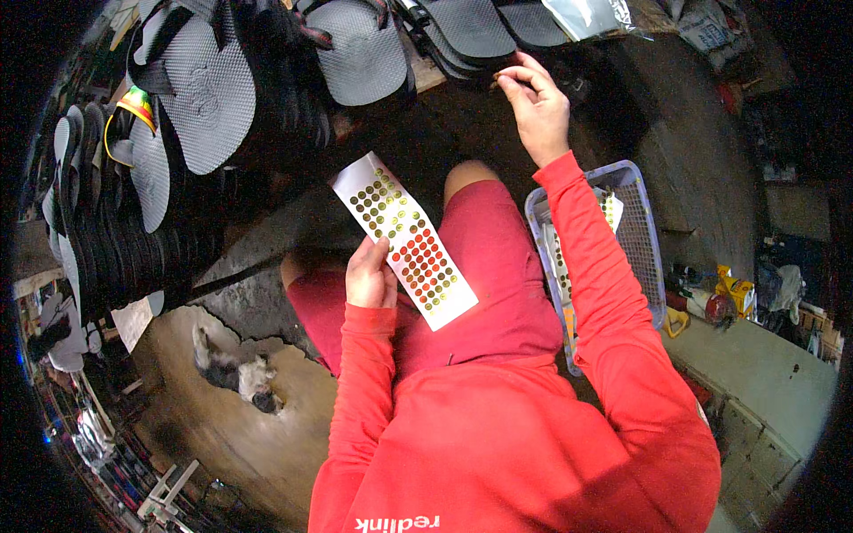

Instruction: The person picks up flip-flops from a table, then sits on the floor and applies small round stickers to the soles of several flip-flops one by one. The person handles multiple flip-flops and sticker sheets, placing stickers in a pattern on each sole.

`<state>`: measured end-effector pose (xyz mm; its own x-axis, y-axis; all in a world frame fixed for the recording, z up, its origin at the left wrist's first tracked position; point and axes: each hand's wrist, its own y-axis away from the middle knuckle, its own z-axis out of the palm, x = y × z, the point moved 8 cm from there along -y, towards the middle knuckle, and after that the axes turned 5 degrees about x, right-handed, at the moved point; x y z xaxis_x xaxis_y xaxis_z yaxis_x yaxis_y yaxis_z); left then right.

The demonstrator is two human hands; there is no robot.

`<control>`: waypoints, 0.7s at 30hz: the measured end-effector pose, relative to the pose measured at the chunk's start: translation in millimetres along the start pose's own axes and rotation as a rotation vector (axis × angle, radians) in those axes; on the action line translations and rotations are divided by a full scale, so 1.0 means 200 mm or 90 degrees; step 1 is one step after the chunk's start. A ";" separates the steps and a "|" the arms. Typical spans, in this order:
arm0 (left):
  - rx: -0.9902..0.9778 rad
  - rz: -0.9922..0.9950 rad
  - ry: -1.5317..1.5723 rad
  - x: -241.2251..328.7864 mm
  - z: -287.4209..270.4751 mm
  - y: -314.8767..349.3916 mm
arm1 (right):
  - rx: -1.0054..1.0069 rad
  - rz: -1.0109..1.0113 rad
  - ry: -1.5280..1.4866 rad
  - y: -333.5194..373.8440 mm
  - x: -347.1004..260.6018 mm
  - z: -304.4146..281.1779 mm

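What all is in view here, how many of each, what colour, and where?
Sticker sheet: one, white with gold, dark and red dots, above the lap
Flip-flops: many, not countable, dark grey and black, top and upper left
Striped band: one, red, yellow and green, upper left
Packet: one, whitish, top edge
Basket: one, lavender rim, right of the lap
Dotted sheets: several, pale, inside the basket
Animal: one, black and white, floor, lower left
Clutter: uncounted, mixed colours, far sides, too unclear to name
Left hand: one, red-sleeved, holding the sheet
Right hand: one, red-sleeved, by the top flip-flops
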<state>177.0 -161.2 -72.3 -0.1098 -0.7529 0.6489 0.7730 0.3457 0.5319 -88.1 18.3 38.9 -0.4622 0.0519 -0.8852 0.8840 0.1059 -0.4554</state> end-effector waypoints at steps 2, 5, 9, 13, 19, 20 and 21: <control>0.013 -0.005 -0.007 -0.01 -0.02 -0.01 | 0.022 -0.002 -0.005 -0.01 0.02 -0.02; 0.019 -0.011 0.015 -0.02 -0.04 -0.01 | 0.032 -0.005 0.034 -0.02 0.04 -0.03; 0.007 -0.027 0.005 -0.02 -0.05 -0.03 | 0.057 -0.008 0.067 -0.03 0.05 -0.01; 0.002 -0.025 0.009 -0.02 -0.05 -0.03 | 0.113 -0.042 0.155 -0.05 0.06 0.00; 0.010 -0.046 -0.060 -0.03 -0.15 -0.06 | -0.076 0.219 -0.042 -0.13 0.24 -0.20; -0.016 -0.044 -0.066 -0.03 -0.16 -0.07 | -0.172 0.263 -0.094 -0.13 0.23 -0.23; -0.002 -0.025 -0.071 -0.01 -0.19 -0.08 | -0.221 0.229 -0.024 -0.13 0.19 -0.31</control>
<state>187.9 -185.8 -103.1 -0.2089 -0.6982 0.6848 0.7686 0.3157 0.5564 -133.3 80.0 23.5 -0.1233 0.1106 -0.9862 0.9087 0.4120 -0.0674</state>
